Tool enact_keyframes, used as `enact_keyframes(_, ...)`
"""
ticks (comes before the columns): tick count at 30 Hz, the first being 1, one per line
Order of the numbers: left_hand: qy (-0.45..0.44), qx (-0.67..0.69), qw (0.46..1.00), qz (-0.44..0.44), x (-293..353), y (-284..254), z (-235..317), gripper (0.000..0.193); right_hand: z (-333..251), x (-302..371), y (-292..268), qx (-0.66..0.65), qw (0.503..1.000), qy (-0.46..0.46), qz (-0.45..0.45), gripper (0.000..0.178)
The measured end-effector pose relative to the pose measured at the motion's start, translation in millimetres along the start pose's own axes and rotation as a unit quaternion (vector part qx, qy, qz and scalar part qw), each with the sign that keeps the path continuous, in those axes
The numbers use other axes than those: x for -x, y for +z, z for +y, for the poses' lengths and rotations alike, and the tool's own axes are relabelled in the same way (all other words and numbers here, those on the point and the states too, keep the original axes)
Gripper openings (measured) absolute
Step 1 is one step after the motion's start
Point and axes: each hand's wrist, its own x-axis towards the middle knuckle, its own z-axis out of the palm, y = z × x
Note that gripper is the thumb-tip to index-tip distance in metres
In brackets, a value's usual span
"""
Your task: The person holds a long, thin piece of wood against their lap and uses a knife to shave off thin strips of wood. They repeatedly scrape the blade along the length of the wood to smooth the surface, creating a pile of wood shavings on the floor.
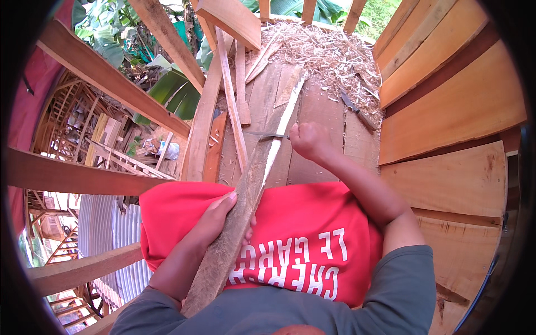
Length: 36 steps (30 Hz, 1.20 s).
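A long, rough wooden board [237,215] slants from my body across my lap and out over the plank floor. Its right edge shows a pale, freshly cut strip toward the far end. My left hand [216,218] is wrapped round the board near its middle, thumb on the left side and fingertips showing at the right. In my closed right hand [309,139] is a knife [269,135], its dark blade lying crosswise over the board with the tip pointing left. A red cloth [312,209] with white lettering covers my lap under the board.
Curly wood shavings [335,53] are heaped at the far end of the floor [321,111]. A second knife [358,113] lies beside them. Loose wooden strips [231,103] lean at the left near an open railing [111,84]. A plank wall [452,106] closes the right side.
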Motion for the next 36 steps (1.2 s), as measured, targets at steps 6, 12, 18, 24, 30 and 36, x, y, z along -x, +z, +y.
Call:
enact_keyframes(6, 0.000, 0.018, 1.000, -0.004, -3.2, -3.3, -1.5, 0.043, -4.8, -4.7, -12.0, 0.002, 0.999, -0.045, -0.003, 0.051)
enact_keyframes(12, 0.000, 0.048, 0.999, -0.009, -3.7, -2.9, -0.5, 0.045, -9.2, 3.3, 17.4, 0.045, 0.998, -0.044, 0.011, 0.050)
enact_keyframes(18, -0.014, 0.053, 0.998, 0.002, 0.5, -7.6, 0.0, 0.045, -36.3, 16.9, 0.2, 0.015, 1.000, -0.020, -0.002, 0.050)
enact_keyframes(24, -0.008, 0.062, 0.998, 0.003, 0.1, -9.4, 0.2, 0.045, -9.7, -4.7, 3.4, 0.000, 1.000, 0.027, 0.014, 0.051)
enact_keyframes(30, -0.012, 0.056, 0.998, 0.000, -1.5, -7.8, 5.8, 0.045, 11.9, -27.5, 0.1, 0.008, 0.998, -0.032, 0.062, 0.053)
enact_keyframes(36, 0.003, 0.060, 0.998, -0.007, -5.1, -9.7, 2.5, 0.045, 4.6, -20.5, 7.9, 0.010, 1.000, -0.018, 0.013, 0.053)
